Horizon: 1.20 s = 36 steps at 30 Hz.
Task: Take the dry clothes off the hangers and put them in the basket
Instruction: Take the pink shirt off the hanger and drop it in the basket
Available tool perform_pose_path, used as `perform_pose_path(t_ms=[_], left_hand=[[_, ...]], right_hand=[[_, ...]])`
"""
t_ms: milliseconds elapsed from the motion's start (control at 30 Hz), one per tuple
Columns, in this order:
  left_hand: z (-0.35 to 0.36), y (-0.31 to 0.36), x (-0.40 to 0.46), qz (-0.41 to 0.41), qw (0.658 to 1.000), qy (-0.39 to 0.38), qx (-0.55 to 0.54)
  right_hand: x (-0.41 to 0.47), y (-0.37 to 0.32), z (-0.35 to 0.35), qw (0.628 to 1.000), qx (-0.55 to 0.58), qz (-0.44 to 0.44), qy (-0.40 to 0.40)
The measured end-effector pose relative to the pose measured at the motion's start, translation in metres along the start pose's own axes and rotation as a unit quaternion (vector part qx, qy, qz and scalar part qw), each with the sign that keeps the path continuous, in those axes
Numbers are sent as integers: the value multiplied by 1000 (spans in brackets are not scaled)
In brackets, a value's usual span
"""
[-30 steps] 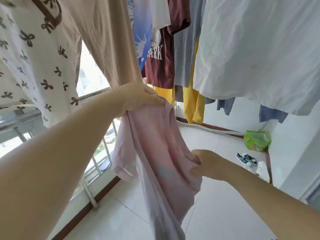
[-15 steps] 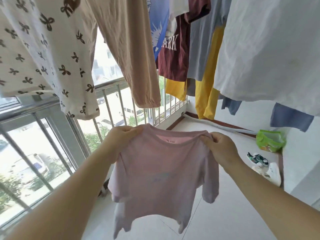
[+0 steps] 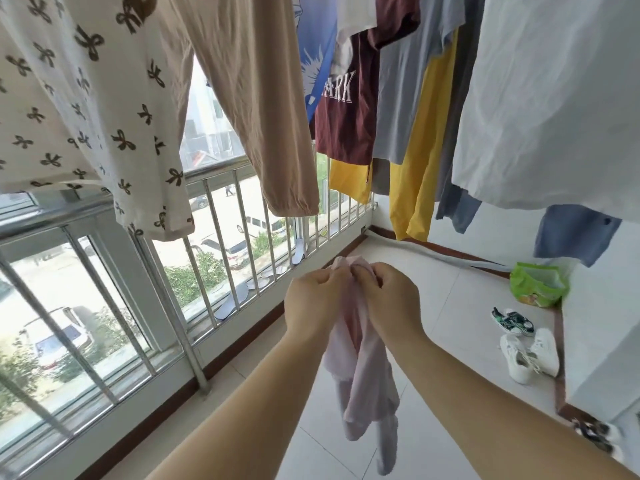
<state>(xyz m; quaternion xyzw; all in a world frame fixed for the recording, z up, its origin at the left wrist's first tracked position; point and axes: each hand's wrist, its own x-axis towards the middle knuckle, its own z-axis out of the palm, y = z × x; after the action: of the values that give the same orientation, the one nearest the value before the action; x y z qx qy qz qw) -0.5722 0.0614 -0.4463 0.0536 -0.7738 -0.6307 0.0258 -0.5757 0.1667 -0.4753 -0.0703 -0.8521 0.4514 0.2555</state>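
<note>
A small pale pink T-shirt [image 3: 363, 382] hangs folded in half lengthwise in front of me. My left hand [image 3: 311, 303] and my right hand [image 3: 388, 303] are side by side, almost touching, and both pinch its top edge. Its sleeves dangle below my wrists. Above, clothes hang on the line: a white top with brown bows [image 3: 86, 109], a beige garment [image 3: 249, 109], a maroon shirt [image 3: 349, 112], a yellow one [image 3: 419, 168] and a large white shirt [image 3: 554, 105]. No basket or hanger is in view.
A metal railing [image 3: 214, 258] with windows runs along the left. On the white tiled floor [image 3: 443, 327] at the right lie white sneakers [image 3: 530, 355], green patterned shoes [image 3: 512, 322] and a green bag [image 3: 536, 285]. A white wall stands at the right.
My hands came together from holding the pink shirt spread by its shoulders, so it now hangs folded in half. A second ago I held it bunched, left hand high and right hand low.
</note>
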Motion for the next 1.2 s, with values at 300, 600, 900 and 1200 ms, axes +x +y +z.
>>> perform_pose_path(t_ms=[300, 600, 900, 1200], left_hand=[[5, 11, -7, 28, 997, -18, -70], [2, 30, -11, 38, 980, -87, -175], [-17, 40, 14, 221, 960, 24, 168], [-41, 73, 34, 181, 927, -234, 233]], right_hand=[[3, -14, -11, 997, 64, -11, -49], [13, -32, -28, 981, 117, -25, -152], [40, -47, -48, 977, 106, -19, -185], [56, -59, -72, 962, 106, -38, -248]])
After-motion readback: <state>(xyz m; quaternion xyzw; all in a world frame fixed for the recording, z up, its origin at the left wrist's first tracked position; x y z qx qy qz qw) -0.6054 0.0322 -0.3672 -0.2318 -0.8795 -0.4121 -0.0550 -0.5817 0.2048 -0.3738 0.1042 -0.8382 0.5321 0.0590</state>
